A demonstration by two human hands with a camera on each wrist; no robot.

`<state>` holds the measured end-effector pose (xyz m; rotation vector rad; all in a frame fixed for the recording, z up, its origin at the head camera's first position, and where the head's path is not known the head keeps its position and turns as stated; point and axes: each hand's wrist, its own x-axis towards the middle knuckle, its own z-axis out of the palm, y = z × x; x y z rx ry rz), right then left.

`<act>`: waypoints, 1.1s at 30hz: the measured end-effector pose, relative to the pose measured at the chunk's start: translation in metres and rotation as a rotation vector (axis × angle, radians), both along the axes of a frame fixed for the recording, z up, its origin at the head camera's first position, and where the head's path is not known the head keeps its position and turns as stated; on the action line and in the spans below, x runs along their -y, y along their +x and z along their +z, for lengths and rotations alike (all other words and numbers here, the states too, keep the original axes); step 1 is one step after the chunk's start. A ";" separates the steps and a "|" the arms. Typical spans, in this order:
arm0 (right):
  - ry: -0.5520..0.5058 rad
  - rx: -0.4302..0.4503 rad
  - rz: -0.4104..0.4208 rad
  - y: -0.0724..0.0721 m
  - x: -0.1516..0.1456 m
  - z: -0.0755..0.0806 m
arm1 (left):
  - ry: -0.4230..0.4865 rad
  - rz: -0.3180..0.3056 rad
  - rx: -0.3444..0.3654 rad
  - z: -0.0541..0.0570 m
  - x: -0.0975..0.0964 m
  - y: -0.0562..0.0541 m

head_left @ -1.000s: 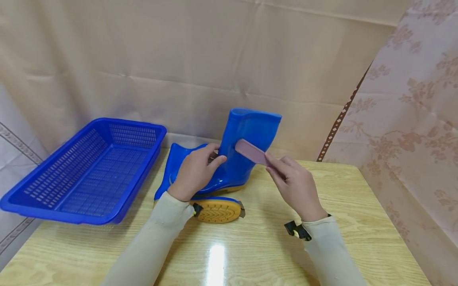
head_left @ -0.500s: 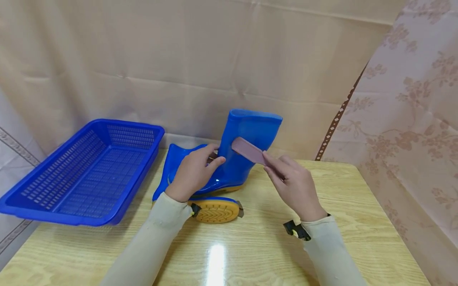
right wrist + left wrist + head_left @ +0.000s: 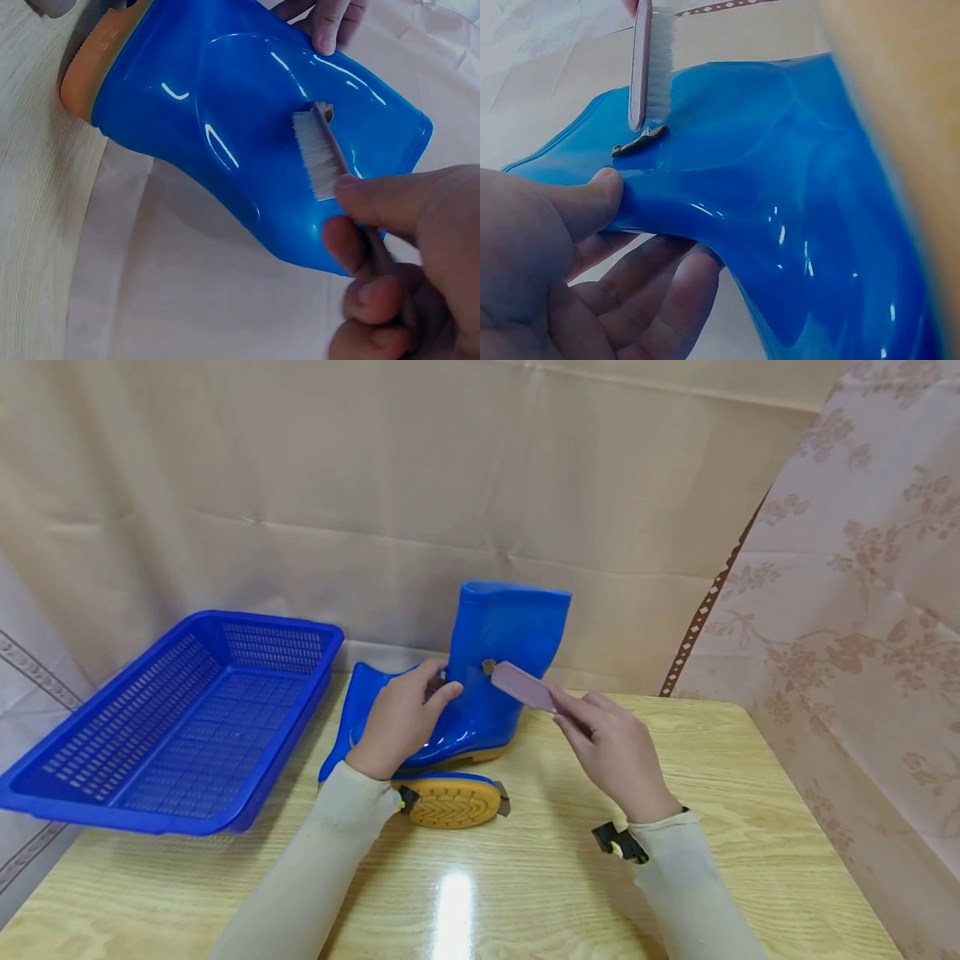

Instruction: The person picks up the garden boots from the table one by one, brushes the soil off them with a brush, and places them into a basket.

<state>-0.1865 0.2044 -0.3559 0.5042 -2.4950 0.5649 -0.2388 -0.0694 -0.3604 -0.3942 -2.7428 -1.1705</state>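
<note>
An upright blue rain boot (image 3: 498,677) with a yellow sole stands on the table. My left hand (image 3: 401,718) grips its shaft from the left, thumb on the near side and fingers curled round the front edge. My right hand (image 3: 618,752) holds a pinkish-purple brush (image 3: 525,685) by its handle, with white bristles (image 3: 319,154) turned to the shaft. A small brown smudge (image 3: 639,141) shows on the shaft right at the brush's tip. Another blue boot (image 3: 457,802) lies on its side beneath my left wrist, its yellow sole facing me and partly covered.
A blue slatted plastic basket (image 3: 292,768) stands at the left of the wood-grain table (image 3: 540,877). Behind the table hangs a beige cloth (image 3: 375,510), and a floral cloth (image 3: 870,610) hangs at the right.
The upright boot has shifted left and stands a little straighter, my left hand going with it. The brush has slid slightly down and right on the shaft, and the brown smudge now shows.
</note>
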 end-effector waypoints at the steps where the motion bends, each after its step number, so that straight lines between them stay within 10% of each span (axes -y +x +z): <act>1: -0.004 -0.013 0.003 0.000 0.000 0.000 | -0.003 -0.003 0.001 0.000 0.000 0.001; 10: -0.059 -0.176 0.107 0.001 0.001 0.001 | -0.065 -0.107 -0.046 0.007 -0.002 0.006; 23: 0.007 0.056 -0.009 0.001 0.001 0.002 | -0.015 -0.017 -0.002 0.002 0.001 0.000; 33: -0.052 -0.122 0.098 0.003 0.002 0.002 | -0.076 -0.118 -0.058 0.005 0.000 0.003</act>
